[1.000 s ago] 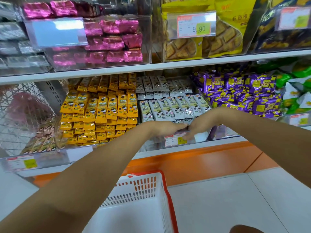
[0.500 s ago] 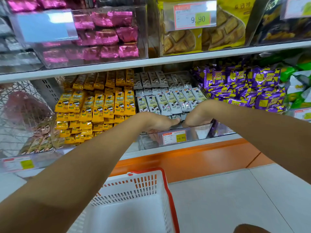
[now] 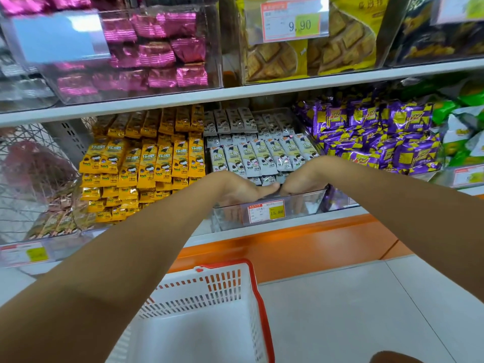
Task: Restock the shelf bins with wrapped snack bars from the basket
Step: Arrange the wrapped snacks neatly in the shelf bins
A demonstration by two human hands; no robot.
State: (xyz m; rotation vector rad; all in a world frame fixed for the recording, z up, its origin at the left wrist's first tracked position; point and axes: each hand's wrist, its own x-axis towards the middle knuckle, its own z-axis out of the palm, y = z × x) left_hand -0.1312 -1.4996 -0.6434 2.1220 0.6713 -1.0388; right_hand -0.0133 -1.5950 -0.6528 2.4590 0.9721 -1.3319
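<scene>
Grey-white wrapped snack bars (image 3: 262, 155), packed in overlapping rows inside the clear bin (image 3: 306, 205) on the lower shelf (image 3: 288, 225). At the bin's front edge, both hands side by side, thumbs touching over the middle of the rim. Left hand (image 3: 235, 189) draped over the rim, fingers reaching down inside the front wall, dimly visible through the plastic. Right hand (image 3: 301, 179) likewise hooked over the rim, fingers down inside. Impossible to tell gripping from resting: fingertips blurred behind the wall. On the bin's front wall, a price tag (image 3: 265, 212) reading 15.80. Left of the bin, yellow bars (image 3: 146, 161) stacked in rows; right of the bin, purple packets (image 3: 379, 137) in a heap. Above the bin, on the upper shelf (image 3: 262, 90), pink packets (image 3: 157, 48) in another clear box. Below the bin, an orange base panel (image 3: 288, 244), then a white basket (image 3: 204, 286) with a red rim, beside pale floor (image 3: 366, 310).
</scene>
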